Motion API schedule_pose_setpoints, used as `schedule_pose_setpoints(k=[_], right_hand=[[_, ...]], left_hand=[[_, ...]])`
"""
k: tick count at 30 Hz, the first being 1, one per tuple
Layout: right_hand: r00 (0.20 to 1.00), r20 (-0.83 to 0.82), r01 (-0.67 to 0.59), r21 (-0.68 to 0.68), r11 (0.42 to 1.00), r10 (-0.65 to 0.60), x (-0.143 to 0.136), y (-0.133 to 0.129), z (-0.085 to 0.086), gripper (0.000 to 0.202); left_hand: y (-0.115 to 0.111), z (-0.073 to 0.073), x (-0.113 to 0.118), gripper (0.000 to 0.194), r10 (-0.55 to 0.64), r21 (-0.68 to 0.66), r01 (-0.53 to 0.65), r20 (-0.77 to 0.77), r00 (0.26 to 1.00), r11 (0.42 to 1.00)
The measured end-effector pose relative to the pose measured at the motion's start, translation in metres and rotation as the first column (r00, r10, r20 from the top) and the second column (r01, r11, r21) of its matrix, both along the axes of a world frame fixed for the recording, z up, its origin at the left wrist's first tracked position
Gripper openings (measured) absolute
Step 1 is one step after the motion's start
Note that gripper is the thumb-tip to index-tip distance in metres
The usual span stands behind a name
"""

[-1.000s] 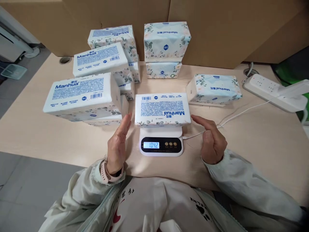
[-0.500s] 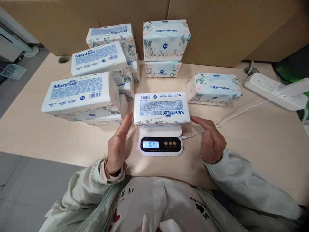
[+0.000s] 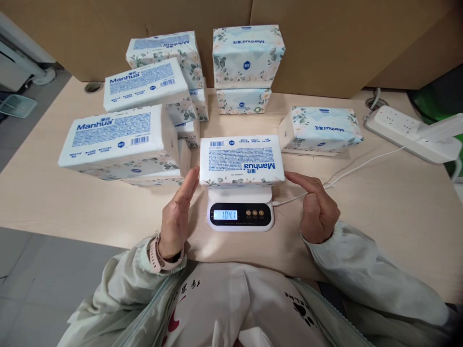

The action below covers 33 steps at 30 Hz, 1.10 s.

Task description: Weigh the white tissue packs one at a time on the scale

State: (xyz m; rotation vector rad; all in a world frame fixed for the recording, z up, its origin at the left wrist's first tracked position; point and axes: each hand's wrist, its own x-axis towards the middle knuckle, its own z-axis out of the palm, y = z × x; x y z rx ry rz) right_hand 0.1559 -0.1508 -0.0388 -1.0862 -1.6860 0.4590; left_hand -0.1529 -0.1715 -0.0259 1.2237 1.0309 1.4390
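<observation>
A white tissue pack [image 3: 241, 160] with blue print lies across the white kitchen scale [image 3: 240, 196], whose lit display [image 3: 224, 215] shows digits like 104.1. My left hand [image 3: 178, 214] is upright at the pack's left end, fingers straight and together, palm turned inward, holding nothing. At the right end my right hand [image 3: 318, 207] points its index finger at the pack's lower corner, with the other fingers curled. Both hands are very close to the pack; whether they touch it I cannot tell. A watch with a pink strap [image 3: 156, 258] is on my left wrist.
More tissue packs [image 3: 115, 135] are piled at left. Two stacked packs [image 3: 248, 58] stand at the back, and a single pack [image 3: 321, 130] lies at right. A white cable [image 3: 361, 168] runs from the scale past a power strip [image 3: 408, 135]. Cardboard [image 3: 318, 43] closes off the back.
The whole view has shifted slightly. Both hands, the tissue pack and the scale's reading stay as they were.
</observation>
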Motion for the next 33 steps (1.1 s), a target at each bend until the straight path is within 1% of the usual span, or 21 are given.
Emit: schedule_pose_setpoints(k=[8, 12, 18, 22, 33], right_hand=[[1.0, -0.015, -0.003, 0.011, 1.0, 0.003, -0.0001, 0.0005, -0.0017, 0.044], [1.0, -0.001, 0.001, -0.002, 1.0, -0.001, 0.0, 0.0003, -0.0008, 0.044], [1.0, 0.008, -0.02, 0.072, 0.997, 0.019, 0.0005, 0.0018, -0.0035, 0.044], [1.0, 0.001, -0.026, 0.057, 0.998, 0.026, 0.0006, 0.0011, -0.0036, 0.044], [0.999, -0.015, -0.038, 0.056, 0.998, 0.038, -0.0002, 0.0003, -0.0019, 0.043]], left_hand=[[-0.0002, 0.0023, 0.0012, 0.058, 0.012, -0.022, -0.012, 0.0, 1.0, 1.0], [-0.0002, 0.001, -0.0002, 0.056, -0.013, 0.005, 0.013, -0.004, 1.0, 1.0], [0.0008, -0.0031, -0.0039, 0.059, -0.055, 0.065, 0.057, -0.042, 0.998, 0.996], [0.0006, -0.0034, -0.0041, 0.059, -0.077, 0.089, 0.083, -0.07, 0.995, 0.993], [0.0009, -0.0028, -0.0032, 0.058, -0.083, 0.107, 0.09, -0.074, 0.994, 0.99]])
